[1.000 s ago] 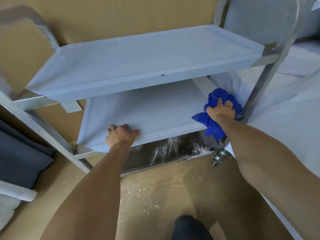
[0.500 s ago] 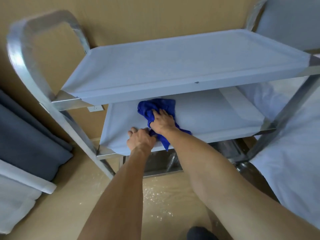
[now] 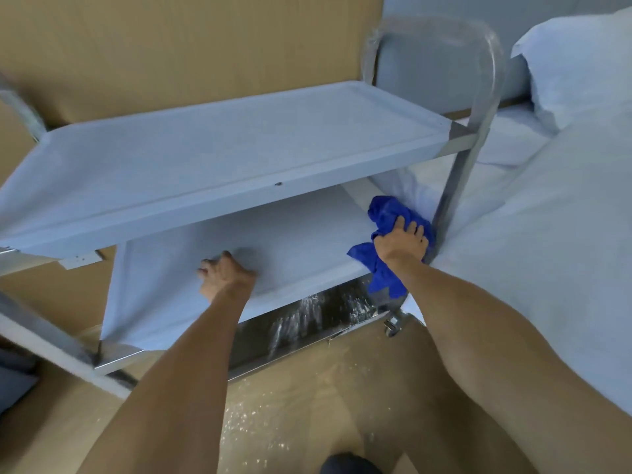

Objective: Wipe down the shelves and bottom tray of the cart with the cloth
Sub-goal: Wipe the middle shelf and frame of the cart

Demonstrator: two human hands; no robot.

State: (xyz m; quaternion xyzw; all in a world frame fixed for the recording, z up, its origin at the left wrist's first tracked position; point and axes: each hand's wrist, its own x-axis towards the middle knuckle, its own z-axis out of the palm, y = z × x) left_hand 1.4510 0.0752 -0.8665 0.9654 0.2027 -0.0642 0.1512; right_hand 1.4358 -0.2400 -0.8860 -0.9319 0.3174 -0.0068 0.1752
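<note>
A metal cart stands before me with a pale top shelf (image 3: 222, 155), a pale middle shelf (image 3: 290, 241) and a shiny bottom tray (image 3: 307, 323) below. My right hand (image 3: 402, 242) presses a crumpled blue cloth (image 3: 386, 213) onto the right end of the middle shelf, fingers curled into the fabric; part of the cloth hangs over the front edge. My left hand (image 3: 224, 275) rests on the middle shelf near its front edge, fingers bent against the surface and holding nothing.
The cart's right upright and handle (image 3: 478, 114) stand close against a white bed (image 3: 547, 234) with a pillow (image 3: 574, 63). A caster (image 3: 393, 325) shows under the right corner. A tan wall is behind, tan floor below, dark fabric (image 3: 13, 378) at left.
My right hand has swept the cloth from the left-middle of the middle shelf back to its right end. My left hand stays on the front of that shelf.
</note>
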